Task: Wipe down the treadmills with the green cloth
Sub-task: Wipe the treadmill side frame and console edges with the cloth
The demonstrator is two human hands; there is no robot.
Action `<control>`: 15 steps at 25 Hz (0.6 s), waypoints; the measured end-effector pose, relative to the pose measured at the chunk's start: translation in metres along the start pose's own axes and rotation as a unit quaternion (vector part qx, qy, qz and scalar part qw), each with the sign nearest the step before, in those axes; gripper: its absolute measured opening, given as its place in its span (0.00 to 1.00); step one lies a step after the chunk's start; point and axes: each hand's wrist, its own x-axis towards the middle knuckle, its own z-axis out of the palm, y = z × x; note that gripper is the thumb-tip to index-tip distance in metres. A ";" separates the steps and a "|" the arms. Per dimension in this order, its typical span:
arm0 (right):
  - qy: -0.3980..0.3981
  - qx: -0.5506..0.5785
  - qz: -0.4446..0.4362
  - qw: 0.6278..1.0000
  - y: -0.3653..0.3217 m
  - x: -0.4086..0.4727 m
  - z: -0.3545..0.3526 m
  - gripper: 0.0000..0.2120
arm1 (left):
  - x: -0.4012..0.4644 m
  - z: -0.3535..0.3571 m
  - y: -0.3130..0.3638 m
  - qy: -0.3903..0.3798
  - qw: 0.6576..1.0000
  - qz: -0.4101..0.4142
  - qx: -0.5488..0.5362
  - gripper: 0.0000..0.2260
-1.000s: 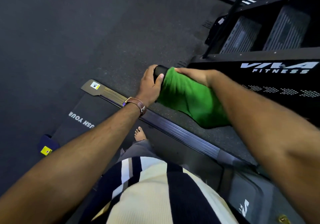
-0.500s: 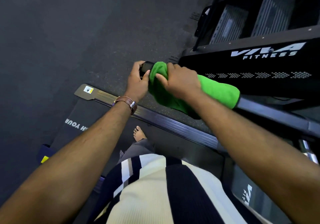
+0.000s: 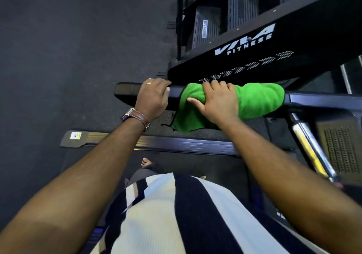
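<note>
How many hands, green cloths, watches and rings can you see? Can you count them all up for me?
Hands: 2, the left hand and the right hand
Green cloths: 1, the green cloth draped over the handrail
Watches: 1, the brown-strap watch
Rings: 1, the gold ring
Total: 5

Two grips: the left point(image 3: 153, 95) and the right point(image 3: 217, 98). One green cloth point(image 3: 256, 98) lies under the right one. One handrail point(image 3: 321, 99), one watch point(image 3: 137, 117), one ring point(image 3: 149, 83), one bare foot point(image 3: 146, 162).
</note>
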 end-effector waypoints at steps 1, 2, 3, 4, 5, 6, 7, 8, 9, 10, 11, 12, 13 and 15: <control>0.022 0.021 0.036 0.999 -0.012 -0.006 0.007 0.30 | 0.003 0.001 0.006 -0.012 1.000 0.006 0.001 0.13; 0.054 0.045 0.054 0.996 -0.022 -0.012 0.016 0.25 | 0.006 0.002 0.011 -0.023 1.000 0.011 0.001 0.13; 0.086 0.063 0.044 0.993 -0.028 -0.018 0.022 0.22 | 0.009 0.002 0.017 -0.033 0.999 0.017 -0.001 0.13; 0.102 0.064 0.017 0.993 -0.025 -0.024 0.028 0.23 | 0.011 0.003 0.021 -0.042 0.999 0.025 -0.001 0.14; 0.107 0.048 -0.004 0.993 -0.018 -0.029 0.033 0.26 | 0.012 0.004 0.025 -0.048 0.998 0.033 -0.001 0.14; 0.109 0.030 0.008 0.994 -0.012 -0.034 0.037 0.29 | 0.012 0.005 0.026 -0.052 0.998 0.041 0.001 0.15; 0.109 0.030 0.061 0.992 -0.010 -0.038 0.040 0.32 | 0.012 0.006 0.026 -0.054 0.997 0.048 0.005 0.15; 0.118 0.055 0.136 0.982 -0.012 -0.041 0.043 0.34 | 0.012 0.007 0.025 -0.055 0.997 0.052 0.006 0.16; 0.129 0.112 0.221 0.960 -0.020 -0.041 0.044 0.36 | 0.011 0.008 0.024 -0.055 0.997 0.054 0.005 0.15; 0.155 0.193 0.294 0.923 -0.031 -0.037 0.046 0.35 | 0.012 0.008 0.022 -0.057 0.997 0.055 0.002 0.15; 0.210 0.278 0.352 0.869 -0.044 -0.031 0.041 0.33 | 0.012 0.008 0.020 -0.061 0.997 0.055 -0.003 0.15; 0.285 0.347 0.402 0.798 -0.053 -0.023 0.033 0.31 | 0.012 0.007 0.018 -0.064 0.996 0.058 -0.007 0.15; 0.347 0.391 0.461 0.718 -0.055 -0.012 0.021 0.31 | 0.012 0.006 0.016 -0.065 0.996 0.063 -0.010 0.15; 0.385 0.451 0.574 0.566 -0.046 0.011 0.017 0.33 | 0.013 0.003 0.011 -0.085 0.992 0.086 -0.019 0.17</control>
